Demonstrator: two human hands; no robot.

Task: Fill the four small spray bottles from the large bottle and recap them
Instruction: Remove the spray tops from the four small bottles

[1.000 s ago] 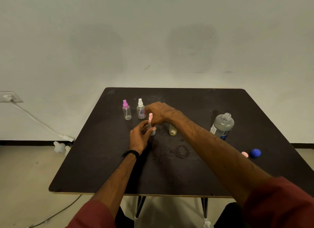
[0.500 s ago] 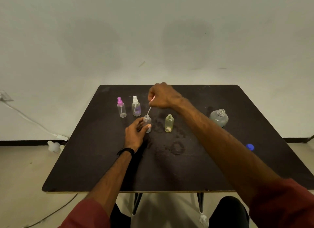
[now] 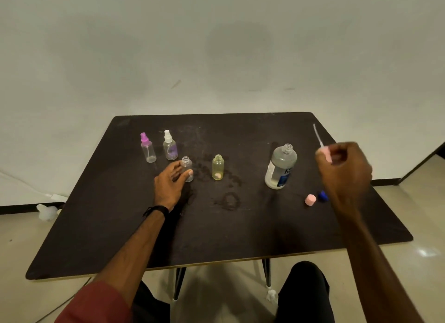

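Note:
My left hand (image 3: 171, 186) grips an uncapped clear small bottle (image 3: 187, 166) that stands on the black table (image 3: 216, 231). My right hand (image 3: 344, 176) is raised at the right and holds a pink spray cap (image 3: 323, 152) whose thin tube points up. An uncapped yellowish small bottle (image 3: 218, 167) stands mid-table. Two capped small bottles stand at the back left: one with a purple cap (image 3: 147, 147), one with a white cap (image 3: 169, 145). The large bottle (image 3: 280, 166) stands open at the right.
A loose pink cap (image 3: 310, 199) and a blue cap (image 3: 322, 195) lie on the table just below my right hand. Wet marks spread around the middle of the table. A white cable and plug lie on the floor at the left.
My right hand has lifted the pink spray cap out of the clear bottle and carried it far to the right, past the large bottle. My left hand stays on the clear bottle.

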